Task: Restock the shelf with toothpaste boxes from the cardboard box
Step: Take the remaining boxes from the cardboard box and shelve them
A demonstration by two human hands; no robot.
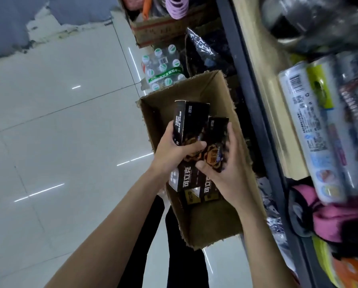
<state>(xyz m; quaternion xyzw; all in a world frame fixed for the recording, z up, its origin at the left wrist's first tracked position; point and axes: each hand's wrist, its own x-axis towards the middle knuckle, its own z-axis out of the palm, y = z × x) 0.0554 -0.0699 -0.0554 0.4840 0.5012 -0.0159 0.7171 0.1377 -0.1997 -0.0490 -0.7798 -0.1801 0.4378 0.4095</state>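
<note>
I see my left hand (175,149) gripping one black toothpaste box (187,125) and my right hand (225,173) gripping another right beside it, with the cardboard box (213,223) under both.

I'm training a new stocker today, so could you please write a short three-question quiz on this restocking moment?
1. True or false: both hands hold black toothpaste boxes over the cardboard box.
2. What stands on the floor just beyond the cardboard box? A) a shrink-wrapped pack of bottles B) a bucket C) a ladder
3. Fill in: the shelf is on the person's ____ side.

Key:
1. True: left hand grips one toothpaste box, right hand another.
2. A, the pack of bottles.
3. Right.
</note>
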